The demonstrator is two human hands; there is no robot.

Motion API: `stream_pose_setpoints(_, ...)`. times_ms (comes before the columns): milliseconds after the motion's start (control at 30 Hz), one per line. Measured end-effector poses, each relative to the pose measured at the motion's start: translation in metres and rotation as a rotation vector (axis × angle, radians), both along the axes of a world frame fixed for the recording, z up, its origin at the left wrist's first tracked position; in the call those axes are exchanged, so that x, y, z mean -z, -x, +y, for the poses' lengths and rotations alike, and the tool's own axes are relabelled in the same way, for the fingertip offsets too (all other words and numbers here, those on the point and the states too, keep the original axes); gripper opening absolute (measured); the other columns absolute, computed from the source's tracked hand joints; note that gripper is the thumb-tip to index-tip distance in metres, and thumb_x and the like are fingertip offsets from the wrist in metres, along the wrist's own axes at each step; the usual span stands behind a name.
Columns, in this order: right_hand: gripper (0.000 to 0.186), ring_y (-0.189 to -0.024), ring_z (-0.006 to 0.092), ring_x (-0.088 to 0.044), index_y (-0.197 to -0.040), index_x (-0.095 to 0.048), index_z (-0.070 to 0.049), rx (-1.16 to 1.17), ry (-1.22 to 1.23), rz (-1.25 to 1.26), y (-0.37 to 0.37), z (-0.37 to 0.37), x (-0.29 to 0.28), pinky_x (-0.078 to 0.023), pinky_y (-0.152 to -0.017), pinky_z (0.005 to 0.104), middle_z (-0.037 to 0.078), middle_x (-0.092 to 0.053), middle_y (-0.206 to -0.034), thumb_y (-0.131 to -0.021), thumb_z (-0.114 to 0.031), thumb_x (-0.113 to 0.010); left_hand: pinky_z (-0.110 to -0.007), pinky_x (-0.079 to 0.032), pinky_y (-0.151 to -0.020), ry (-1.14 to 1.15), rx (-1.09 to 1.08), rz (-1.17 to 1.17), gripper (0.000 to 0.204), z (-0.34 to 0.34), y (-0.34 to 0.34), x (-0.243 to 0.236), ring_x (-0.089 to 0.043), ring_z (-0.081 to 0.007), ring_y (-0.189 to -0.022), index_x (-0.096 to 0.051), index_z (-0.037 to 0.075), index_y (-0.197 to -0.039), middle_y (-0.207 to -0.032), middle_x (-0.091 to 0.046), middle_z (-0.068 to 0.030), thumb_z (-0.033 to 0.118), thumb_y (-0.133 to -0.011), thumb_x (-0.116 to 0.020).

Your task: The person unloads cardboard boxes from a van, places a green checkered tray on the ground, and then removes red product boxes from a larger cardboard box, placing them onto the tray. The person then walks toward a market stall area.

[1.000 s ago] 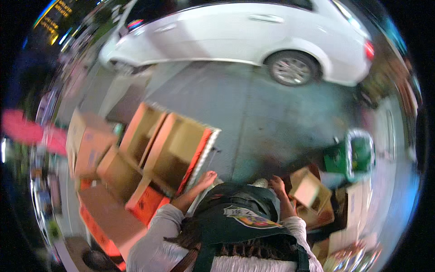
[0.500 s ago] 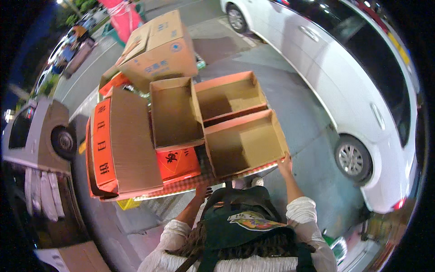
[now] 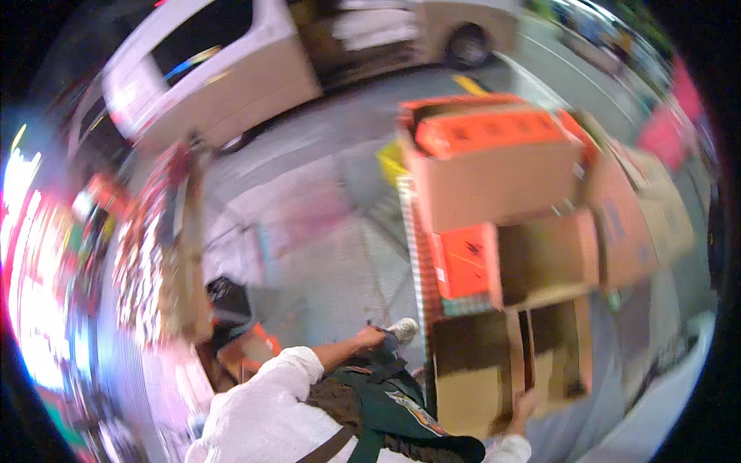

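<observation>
My right hand [image 3: 523,407] grips the near corner of a shallow open cardboard tray [image 3: 467,397]. A second open cardboard tray [image 3: 559,370] stands beside it, and a third tray [image 3: 546,262] lies behind them. My left hand [image 3: 372,337] is away from the trays, beside my dark apron [image 3: 401,405]; motion blur hides its fingers. A red box [image 3: 465,262] sits next to the third tray. Behind it stands a larger open carton [image 3: 490,189] with an orange-red flap. Under them shows a checked cloth [image 3: 413,255] at the stand's edge.
A big cardboard box [image 3: 625,216] stands at the far right of the stand. On the left is a display table [image 3: 158,262] heaped with blurred goods, a black bag [image 3: 229,301] near it. A van [image 3: 239,85] with an open side is parked across the pavement [image 3: 309,224].
My view has swung left, so the stand now lies at the right and a display table shows at the left. My left hand has come away from the stand's edge.
</observation>
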State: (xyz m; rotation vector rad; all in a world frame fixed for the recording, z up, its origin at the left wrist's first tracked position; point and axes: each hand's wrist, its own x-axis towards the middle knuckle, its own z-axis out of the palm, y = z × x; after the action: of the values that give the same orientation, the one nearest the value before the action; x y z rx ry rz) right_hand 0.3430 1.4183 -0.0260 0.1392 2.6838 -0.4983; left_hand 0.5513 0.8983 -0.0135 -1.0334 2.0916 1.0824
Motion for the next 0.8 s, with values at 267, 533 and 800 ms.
stream_pose_setpoints(267,0.041,-0.087,0.0382,-0.055,-0.100,-0.053,0.003,-0.489,0.128,0.487,0.016,-0.063,0.030,-0.045,-0.074,0.0402,0.022,-0.058,-0.094,-0.066,-0.014,-0.067,-0.028,-0.042,-0.040,-0.319,-0.736,0.131,0.019,0.074,-0.120,-0.027,-0.055,-0.0164,-0.051,-0.064,0.008,-0.083,-0.069,-0.061,-0.0062,0.023,-0.078,-0.055)
stream_pose_setpoints(533,0.039,-0.090,0.0366,-0.055,-0.102,-0.052,0.003,-0.845,0.011,0.269,0.025,-0.089,-0.088,-0.045,-0.076,0.0391,0.021,-0.058,-0.097,-0.068,-0.010,-0.064,-0.028,-0.032,-0.037,-0.677,-1.201,0.365,0.013,0.118,-0.215,0.002,-0.041,-0.0133,-0.043,-0.054,0.006,-0.074,-0.060,-0.048,-0.0050,0.018,-0.081,-0.051)
stream_pose_setpoints(800,0.037,-0.093,0.0349,-0.055,-0.104,-0.052,0.002,-0.999,-0.099,0.213,-0.033,-0.028,-0.251,-0.044,-0.077,0.0381,0.020,-0.058,-0.099,-0.069,-0.006,-0.062,-0.031,-0.042,-0.045,-0.451,-1.162,0.366,0.017,0.186,-0.282,-0.028,-0.053,-0.0176,-0.054,-0.057,0.003,-0.074,-0.066,-0.055,-0.0048,0.018,-0.079,-0.053)
